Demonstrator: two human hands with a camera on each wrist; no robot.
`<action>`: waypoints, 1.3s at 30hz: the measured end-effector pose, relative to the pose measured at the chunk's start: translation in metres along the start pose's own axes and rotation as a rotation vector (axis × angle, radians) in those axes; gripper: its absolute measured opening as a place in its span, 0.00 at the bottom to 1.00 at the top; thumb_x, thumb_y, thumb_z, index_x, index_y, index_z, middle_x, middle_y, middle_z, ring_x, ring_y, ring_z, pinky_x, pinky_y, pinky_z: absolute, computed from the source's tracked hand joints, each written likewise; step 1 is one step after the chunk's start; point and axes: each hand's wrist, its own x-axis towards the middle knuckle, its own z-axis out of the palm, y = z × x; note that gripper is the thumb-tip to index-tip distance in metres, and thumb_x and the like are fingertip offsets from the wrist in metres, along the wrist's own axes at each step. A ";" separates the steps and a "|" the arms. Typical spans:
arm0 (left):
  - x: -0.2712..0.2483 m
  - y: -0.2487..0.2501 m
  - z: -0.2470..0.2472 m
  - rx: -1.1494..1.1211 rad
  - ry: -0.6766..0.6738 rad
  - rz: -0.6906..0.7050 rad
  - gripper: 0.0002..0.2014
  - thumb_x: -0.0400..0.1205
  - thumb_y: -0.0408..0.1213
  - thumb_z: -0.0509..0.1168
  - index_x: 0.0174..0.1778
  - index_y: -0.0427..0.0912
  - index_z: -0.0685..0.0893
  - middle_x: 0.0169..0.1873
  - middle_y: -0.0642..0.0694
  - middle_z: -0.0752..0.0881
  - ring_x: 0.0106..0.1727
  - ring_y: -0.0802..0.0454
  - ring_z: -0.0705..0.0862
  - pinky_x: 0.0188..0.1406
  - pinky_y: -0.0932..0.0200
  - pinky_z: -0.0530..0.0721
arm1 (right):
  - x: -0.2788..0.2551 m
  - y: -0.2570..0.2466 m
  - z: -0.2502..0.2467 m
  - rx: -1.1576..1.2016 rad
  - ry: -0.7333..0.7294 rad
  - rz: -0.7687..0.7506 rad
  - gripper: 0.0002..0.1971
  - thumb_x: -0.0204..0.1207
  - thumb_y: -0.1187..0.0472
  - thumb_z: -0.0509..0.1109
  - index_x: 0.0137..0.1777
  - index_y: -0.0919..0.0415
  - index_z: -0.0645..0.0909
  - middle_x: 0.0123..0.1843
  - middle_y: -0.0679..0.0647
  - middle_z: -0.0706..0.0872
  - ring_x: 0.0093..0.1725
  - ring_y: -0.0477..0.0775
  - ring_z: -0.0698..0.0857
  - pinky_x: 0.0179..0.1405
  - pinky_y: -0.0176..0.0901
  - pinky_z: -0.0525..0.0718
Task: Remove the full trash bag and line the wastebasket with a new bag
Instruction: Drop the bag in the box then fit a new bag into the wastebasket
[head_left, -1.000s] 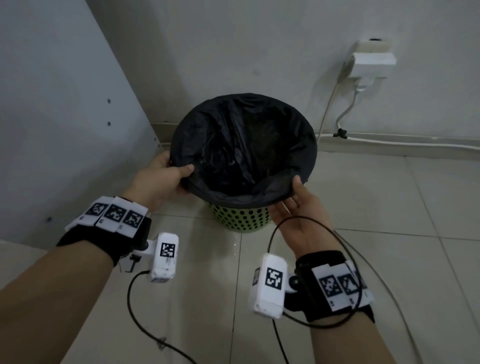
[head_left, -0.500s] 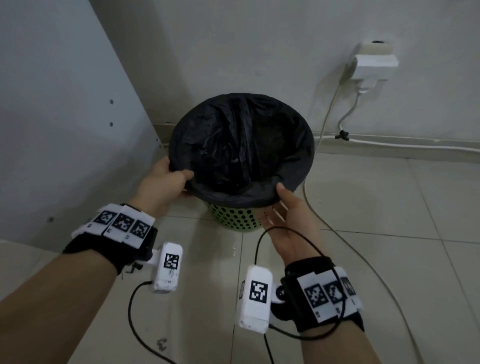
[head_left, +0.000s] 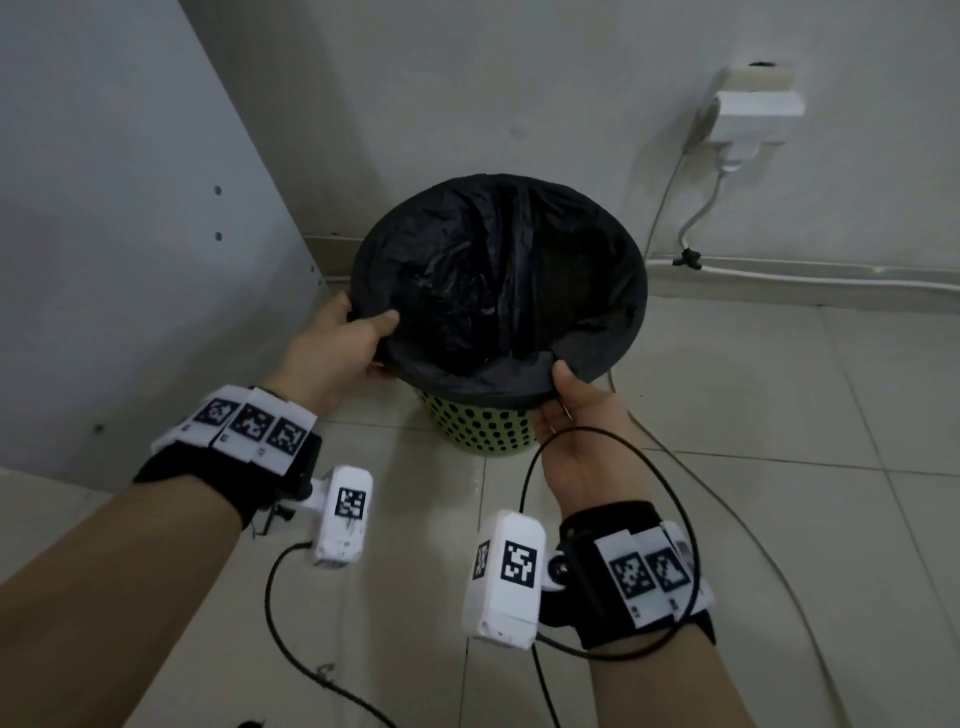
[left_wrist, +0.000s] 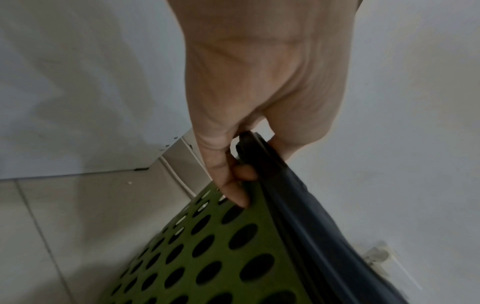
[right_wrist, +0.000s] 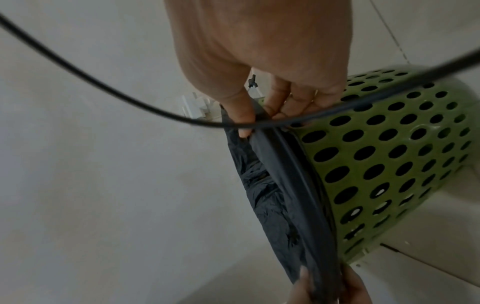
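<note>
A green perforated wastebasket (head_left: 478, 434) stands on the tiled floor near the wall, lined with a black trash bag (head_left: 493, 270) whose edge is folded over the rim. My left hand (head_left: 358, 340) grips the bag-covered rim on the left, thumb on top and fingers beneath. The left wrist view shows its fingers (left_wrist: 233, 185) curled under the black rim (left_wrist: 298, 195) against the green wall (left_wrist: 207, 257). My right hand (head_left: 563, 400) pinches the bag edge at the near right rim. In the right wrist view its thumb (right_wrist: 241, 115) presses the bag (right_wrist: 272, 195) by the basket (right_wrist: 389, 154).
A white cabinet panel (head_left: 130, 234) rises close on the left. A wall socket with an adapter (head_left: 753, 111) sits at the back right, and its white cable (head_left: 779, 561) trails over the floor right of the basket. Black camera cables (head_left: 675, 499) loop near my wrists.
My right hand has slid a little leftward along the near rim and holds the bag edge there. The left hand keeps its grip at the same place.
</note>
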 end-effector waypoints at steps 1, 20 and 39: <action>-0.003 -0.006 0.003 -0.016 0.002 0.000 0.19 0.85 0.33 0.65 0.73 0.44 0.74 0.62 0.43 0.86 0.55 0.40 0.88 0.38 0.49 0.90 | -0.001 0.000 -0.001 -0.025 -0.014 0.006 0.12 0.78 0.69 0.71 0.60 0.63 0.85 0.51 0.57 0.90 0.43 0.52 0.89 0.45 0.42 0.85; -0.002 -0.007 -0.009 -0.153 0.059 0.060 0.18 0.85 0.38 0.66 0.72 0.40 0.78 0.63 0.43 0.87 0.58 0.41 0.88 0.46 0.48 0.90 | -0.008 -0.015 -0.008 0.067 -0.113 0.087 0.10 0.82 0.63 0.68 0.60 0.64 0.83 0.47 0.57 0.92 0.44 0.54 0.92 0.56 0.49 0.89; 0.007 -0.009 -0.014 -0.218 0.006 -0.011 0.21 0.85 0.30 0.65 0.75 0.33 0.74 0.66 0.37 0.84 0.60 0.42 0.87 0.44 0.50 0.91 | -0.005 0.000 -0.005 0.131 -0.068 0.098 0.15 0.79 0.64 0.72 0.64 0.69 0.82 0.52 0.62 0.92 0.50 0.58 0.92 0.56 0.50 0.89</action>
